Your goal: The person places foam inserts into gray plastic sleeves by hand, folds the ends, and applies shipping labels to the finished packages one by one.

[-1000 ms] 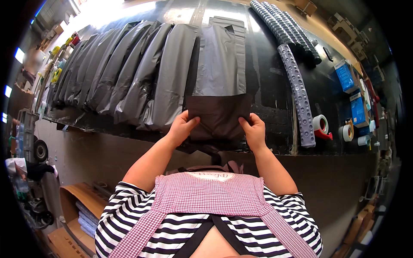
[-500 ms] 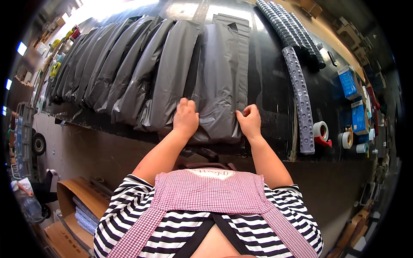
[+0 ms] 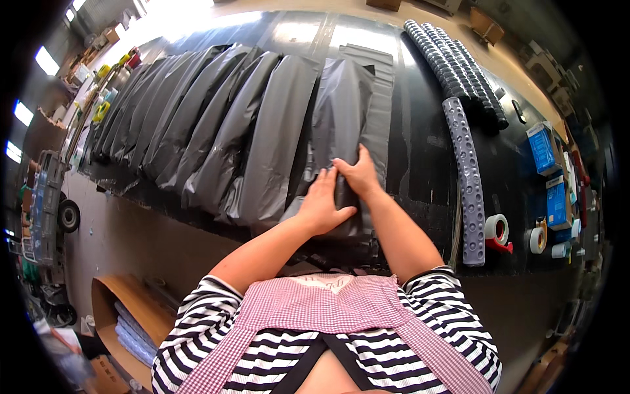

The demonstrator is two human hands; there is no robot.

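In front of me a long grey plastic bag [image 3: 338,105] with something bulky inside lies lengthwise on the black table. My left hand [image 3: 323,205] rests on its near part, fingers stretched out and thumb pointing right. Just beyond it, my right hand [image 3: 359,175] lies along the bag's right side, thumb and fingers apart, the thumb close to my left fingertips. Another flat grey bag [image 3: 382,98] shows under the right edge of this one. To the left, several filled grey bags [image 3: 272,141] lean in an overlapping row.
On the right lie a grey bumpy roll [image 3: 464,177], several black-and-white ridged rolls [image 3: 453,65], a red tape dispenser [image 3: 500,244] and blue boxes [image 3: 543,148]. The black table's [image 3: 420,217] near edge runs before me. A cardboard box [image 3: 141,302] stands below left.
My hands have come together over the bag: the left moved right, the right moved left and farther up. The bag's near part is now pressed narrower. The whole view has shifted slightly.
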